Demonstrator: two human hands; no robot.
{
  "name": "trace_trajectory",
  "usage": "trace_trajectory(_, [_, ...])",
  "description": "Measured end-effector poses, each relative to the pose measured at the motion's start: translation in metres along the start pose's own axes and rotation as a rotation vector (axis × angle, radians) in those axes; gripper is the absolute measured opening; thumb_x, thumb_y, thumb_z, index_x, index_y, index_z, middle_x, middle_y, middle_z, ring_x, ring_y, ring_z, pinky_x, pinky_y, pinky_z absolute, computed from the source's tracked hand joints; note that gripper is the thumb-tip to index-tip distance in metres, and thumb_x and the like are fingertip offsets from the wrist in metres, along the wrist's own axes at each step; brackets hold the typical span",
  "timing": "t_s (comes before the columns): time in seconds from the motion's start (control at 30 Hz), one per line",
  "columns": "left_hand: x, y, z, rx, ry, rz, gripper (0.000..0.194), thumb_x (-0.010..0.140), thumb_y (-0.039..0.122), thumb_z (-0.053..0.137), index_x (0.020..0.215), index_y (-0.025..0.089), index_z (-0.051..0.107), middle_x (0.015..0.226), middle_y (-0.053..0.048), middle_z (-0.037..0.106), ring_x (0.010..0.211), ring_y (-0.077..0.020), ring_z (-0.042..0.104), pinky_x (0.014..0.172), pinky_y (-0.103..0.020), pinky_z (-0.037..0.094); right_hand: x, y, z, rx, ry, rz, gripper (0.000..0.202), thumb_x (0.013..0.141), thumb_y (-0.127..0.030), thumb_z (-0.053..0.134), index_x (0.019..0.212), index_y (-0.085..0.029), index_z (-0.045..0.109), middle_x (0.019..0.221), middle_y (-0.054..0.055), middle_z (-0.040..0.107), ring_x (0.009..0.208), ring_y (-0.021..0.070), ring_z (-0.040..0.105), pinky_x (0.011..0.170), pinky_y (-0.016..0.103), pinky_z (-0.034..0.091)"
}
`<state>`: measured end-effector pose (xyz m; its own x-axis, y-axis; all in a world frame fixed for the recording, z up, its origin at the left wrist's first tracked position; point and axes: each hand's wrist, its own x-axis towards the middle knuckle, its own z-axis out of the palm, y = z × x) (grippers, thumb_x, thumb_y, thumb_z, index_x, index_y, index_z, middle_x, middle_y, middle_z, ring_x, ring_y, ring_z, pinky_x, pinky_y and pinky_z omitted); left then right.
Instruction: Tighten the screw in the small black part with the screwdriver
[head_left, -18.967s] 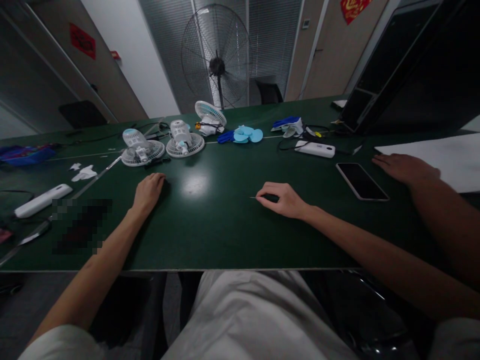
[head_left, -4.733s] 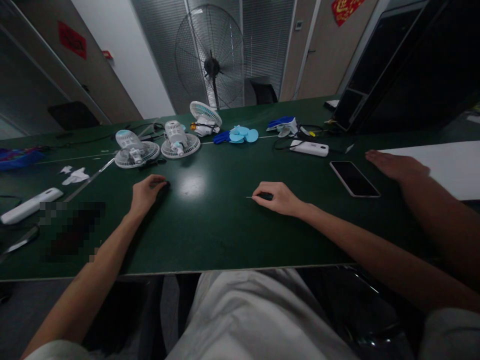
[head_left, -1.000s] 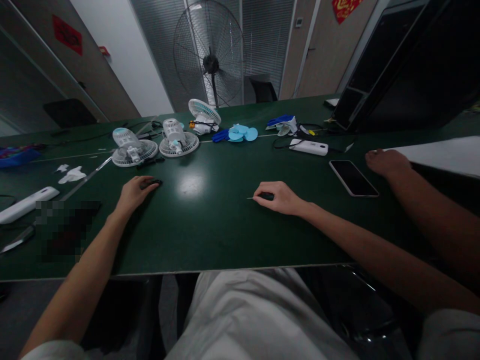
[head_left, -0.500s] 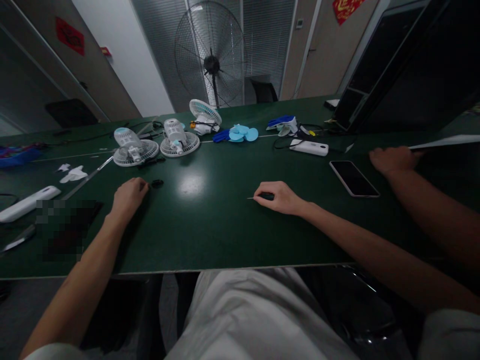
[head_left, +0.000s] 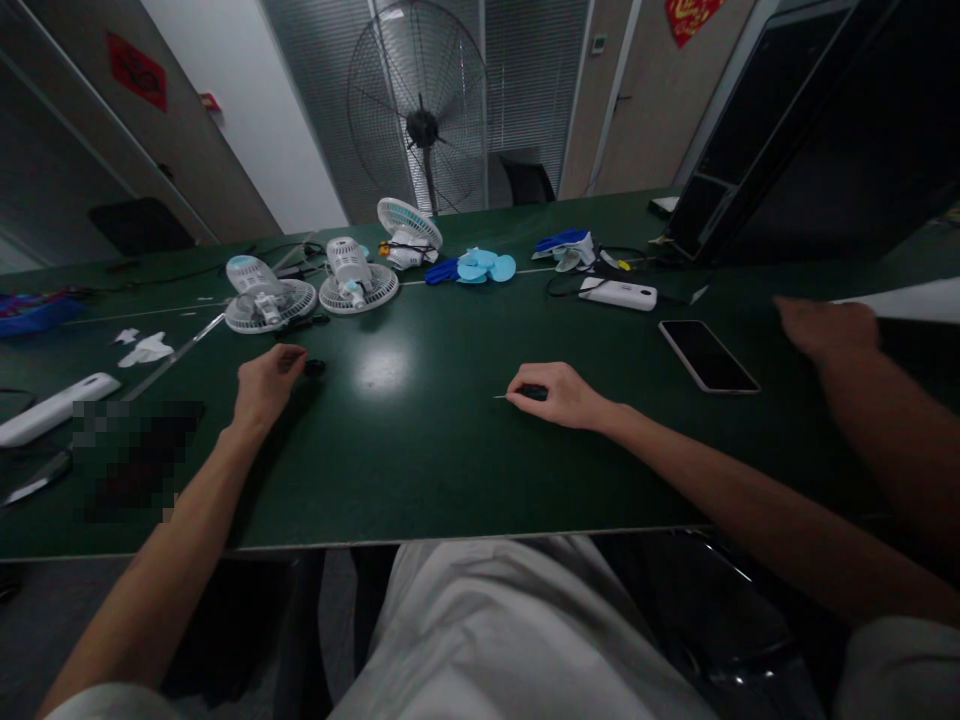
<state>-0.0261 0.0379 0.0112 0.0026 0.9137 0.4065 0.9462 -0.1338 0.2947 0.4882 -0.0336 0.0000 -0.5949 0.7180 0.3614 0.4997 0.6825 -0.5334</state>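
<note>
My right hand (head_left: 555, 394) rests on the green table, its fingers wrapped round a small screwdriver (head_left: 534, 392) with a dark handle. The thin metal shaft points left. On the left, my left hand (head_left: 270, 382) has its fingertips drawn together at a small black part (head_left: 315, 368) lying on the table. I cannot tell whether the fingers grip that part or only touch it. Behind the left hand lie two white fan heads, one on the left (head_left: 270, 304) and one beside it (head_left: 360, 288), with grilles face down.
Toward the back are another small fan (head_left: 409, 235), light blue fan blades (head_left: 486, 265) and blue-white gloves (head_left: 566, 248). A white power strip (head_left: 619, 294) and a phone (head_left: 709, 357) lie right. Another person's hand (head_left: 829, 328) is by a white sheet (head_left: 915, 300).
My left hand has moved slightly right and away from me, up to the small black part. My right hand has stayed put. The other person's hand has shifted right.
</note>
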Motion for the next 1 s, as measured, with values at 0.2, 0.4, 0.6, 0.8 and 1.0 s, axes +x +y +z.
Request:
trace_trajectory(0.2, [0.002, -0.007, 0.005, 0.062, -0.058, 0.119, 0.038, 0.101, 0.040, 0.054, 0.126, 0.018, 0.071, 0.121, -0.010, 0.074, 0.102, -0.0246, 0.069, 0.095, -0.035, 0.052, 0.001, 0.001, 0.001, -0.011, 0.005, -0.007, 0.016, 0.099, -0.032, 0.066, 0.102, -0.019, 0.076, 0.096, 0.005, 0.074, 0.082, 0.0175, 0.068, 0.073, 0.030, 0.050])
trace_trajectory(0.4, [0.005, -0.018, 0.011, 0.070, -0.077, 0.224, 0.039, 0.101, 0.046, 0.048, 0.119, 0.023, 0.073, 0.119, -0.011, 0.075, 0.107, -0.0304, 0.070, 0.096, -0.040, 0.052, 0.000, 0.004, 0.002, -0.005, -0.005, -0.013, 0.017, 0.100, -0.033, 0.066, 0.101, -0.020, 0.076, 0.097, 0.005, 0.074, 0.082, 0.0178, 0.068, 0.073, 0.031, 0.049])
trace_trajectory(0.6, [0.005, -0.020, 0.014, 0.123, -0.015, 0.278, 0.040, 0.103, 0.046, 0.045, 0.119, 0.022, 0.073, 0.118, -0.013, 0.075, 0.111, -0.0330, 0.068, 0.096, -0.044, 0.051, 0.000, 0.003, 0.001, -0.009, -0.014, -0.005, 0.017, 0.100, -0.033, 0.065, 0.102, -0.019, 0.076, 0.098, 0.004, 0.074, 0.083, 0.0175, 0.067, 0.074, 0.031, 0.049])
trace_trajectory(0.8, [0.008, -0.024, 0.018, 0.088, -0.038, 0.320, 0.037, 0.102, 0.044, 0.047, 0.116, 0.021, 0.073, 0.116, -0.012, 0.075, 0.108, -0.0310, 0.069, 0.096, -0.042, 0.052, 0.000, 0.000, 0.000, -0.011, -0.016, -0.004, 0.017, 0.100, -0.032, 0.065, 0.102, -0.019, 0.076, 0.097, 0.005, 0.074, 0.082, 0.0174, 0.067, 0.072, 0.030, 0.049])
trace_trajectory(1.0, [0.008, -0.022, 0.020, 0.097, -0.015, 0.275, 0.036, 0.101, 0.043, 0.049, 0.116, 0.023, 0.076, 0.115, -0.011, 0.076, 0.106, -0.0302, 0.070, 0.096, -0.041, 0.053, 0.000, 0.001, 0.000, -0.019, -0.019, 0.002, 0.017, 0.100, -0.032, 0.065, 0.102, -0.019, 0.076, 0.097, 0.005, 0.074, 0.082, 0.0172, 0.067, 0.073, 0.030, 0.048])
